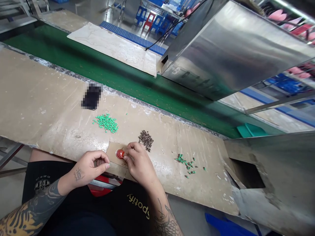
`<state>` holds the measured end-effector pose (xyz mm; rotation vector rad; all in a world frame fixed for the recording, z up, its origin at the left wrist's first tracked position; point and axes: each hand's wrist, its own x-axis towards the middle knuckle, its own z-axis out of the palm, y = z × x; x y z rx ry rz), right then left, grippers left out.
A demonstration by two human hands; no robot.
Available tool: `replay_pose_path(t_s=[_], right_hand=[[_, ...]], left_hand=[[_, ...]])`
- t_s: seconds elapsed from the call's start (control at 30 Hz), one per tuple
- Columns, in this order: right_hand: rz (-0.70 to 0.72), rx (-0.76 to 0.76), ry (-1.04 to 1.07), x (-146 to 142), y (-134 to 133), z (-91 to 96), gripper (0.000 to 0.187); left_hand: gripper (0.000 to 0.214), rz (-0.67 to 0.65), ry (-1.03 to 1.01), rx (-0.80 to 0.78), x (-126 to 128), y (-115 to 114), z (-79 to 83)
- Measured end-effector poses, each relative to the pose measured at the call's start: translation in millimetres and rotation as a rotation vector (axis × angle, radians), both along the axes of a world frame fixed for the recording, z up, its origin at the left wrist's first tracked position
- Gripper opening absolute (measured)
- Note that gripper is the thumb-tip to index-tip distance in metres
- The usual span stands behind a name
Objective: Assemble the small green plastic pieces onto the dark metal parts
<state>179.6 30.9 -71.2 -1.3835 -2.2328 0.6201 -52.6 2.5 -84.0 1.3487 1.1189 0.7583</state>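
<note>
My left hand (92,165) hovers at the bench's near edge, its thumb and forefinger pinched on a small green piece that barely shows. Against the right rim of a small red round cap (120,154) with a white patch are the fingertips of my right hand (139,160). Those fingers are closed, and they hide whatever may be in them. The cap rests on a cardboard piece (111,151). Beyond my hands lie a heap of small green pieces (107,123) and a heap of small dark brown pieces (146,140). Off to the right are scattered green-and-brown pieces (183,159).
A pixelated dark object (92,96) lies on the bench (49,95) at the left. Behind runs a green conveyor belt (118,88), partly under a metal housing (221,42). A metal chute with a dark opening (247,173) stands at the right end.
</note>
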Motion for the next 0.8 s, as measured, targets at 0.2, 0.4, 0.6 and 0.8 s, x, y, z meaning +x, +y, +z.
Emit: replay_pose_path(t_s=[0.2, 0.4, 0.6, 0.8], right_hand=[[-0.071, 0.001, 0.149, 7.6, -12.7, -0.7, 0.015], [-0.126, -0.041, 0.320, 13.7, -36.9, -10.3, 0.013], [-0.091, -0.107, 0.636, 0.9, -70.0, -8.3, 0.008], [-0.070, -0.173, 0.839, -7.3, -89.6, 0.6, 0.006]], left_hand=[[0.011, 0.018, -0.047, 0.017, -0.2, -5.5, 0.9], [0.011, 0.107, -0.088, 0.041, 3.4, -10.9, 4.1], [0.015, 0.090, -0.219, -0.098, 17.7, -23.6, 7.7], [0.018, 0.019, -0.407, -0.141, 28.6, -36.8, 13.5]])
